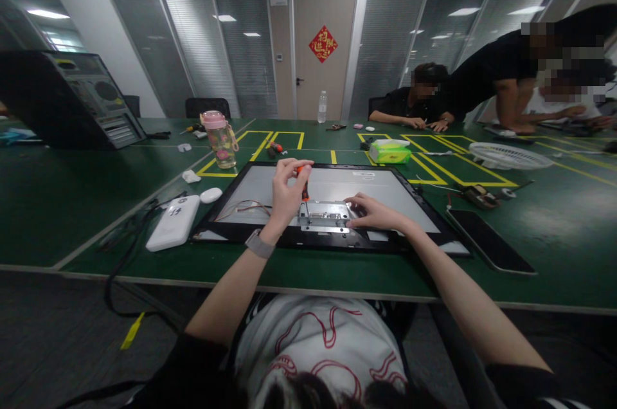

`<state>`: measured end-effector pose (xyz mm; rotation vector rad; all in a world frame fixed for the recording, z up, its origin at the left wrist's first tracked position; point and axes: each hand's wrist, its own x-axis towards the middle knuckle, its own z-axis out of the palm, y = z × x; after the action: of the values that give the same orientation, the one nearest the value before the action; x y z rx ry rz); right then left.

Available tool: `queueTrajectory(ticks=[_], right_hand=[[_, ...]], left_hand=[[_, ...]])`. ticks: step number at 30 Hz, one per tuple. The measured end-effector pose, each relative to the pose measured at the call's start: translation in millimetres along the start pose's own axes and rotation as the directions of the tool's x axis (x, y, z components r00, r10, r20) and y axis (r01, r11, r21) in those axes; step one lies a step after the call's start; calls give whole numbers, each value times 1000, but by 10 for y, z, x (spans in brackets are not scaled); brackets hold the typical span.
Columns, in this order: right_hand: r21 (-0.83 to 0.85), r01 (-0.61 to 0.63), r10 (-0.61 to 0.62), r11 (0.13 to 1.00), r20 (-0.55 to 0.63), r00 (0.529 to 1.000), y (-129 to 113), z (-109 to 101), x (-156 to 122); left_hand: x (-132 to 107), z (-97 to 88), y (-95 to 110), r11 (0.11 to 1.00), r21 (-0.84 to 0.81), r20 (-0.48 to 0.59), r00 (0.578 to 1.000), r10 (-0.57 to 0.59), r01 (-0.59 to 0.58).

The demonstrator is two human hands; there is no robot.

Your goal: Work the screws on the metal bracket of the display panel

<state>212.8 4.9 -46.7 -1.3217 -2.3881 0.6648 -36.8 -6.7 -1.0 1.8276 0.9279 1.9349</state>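
Observation:
My left hand [288, 189] is closed around an orange and black screwdriver [305, 192], held nearly upright with its shaft pointing down at the left end of a silver metal bracket [324, 227]. What the tip touches is too small to tell. At the bracket's right end, the thumb and fingers of my right hand [371, 212] grip its edge. The bracket lies on the near part of a flat monitor panel [395, 192], grey-backed with a black frame. Thin wires [253, 204] run across the panel left of my left hand.
A white power bank [173, 224] and a pink-lidded bottle [220, 142] stand left; a phone [489, 240] lies right. Beyond the panel are a green packet [390, 152] and another screwdriver [274, 150]. A computer case [72, 100] stands far left. Several people work far right.

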Motion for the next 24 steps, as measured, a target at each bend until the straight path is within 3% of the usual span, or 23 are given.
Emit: queueTrajectory(ticks=[6, 12, 19, 24], right_hand=[[4, -7, 7, 1000, 12, 1000, -29, -9, -5], [0, -1, 1, 1000, 11, 1000, -11, -3, 0], [-1, 7, -7, 1000, -1, 1000, 0, 4, 4], [-9, 4, -4, 1000, 1, 1000, 3, 5, 5]], left_hand=[[9, -3, 1, 993, -93, -9, 997, -78, 76], [-5, -8, 5, 999, 40, -23, 999, -23, 23], [12, -3, -14, 995, -76, 7, 998, -68, 69], [1, 4, -19, 1000, -2, -1, 1000, -12, 12]])
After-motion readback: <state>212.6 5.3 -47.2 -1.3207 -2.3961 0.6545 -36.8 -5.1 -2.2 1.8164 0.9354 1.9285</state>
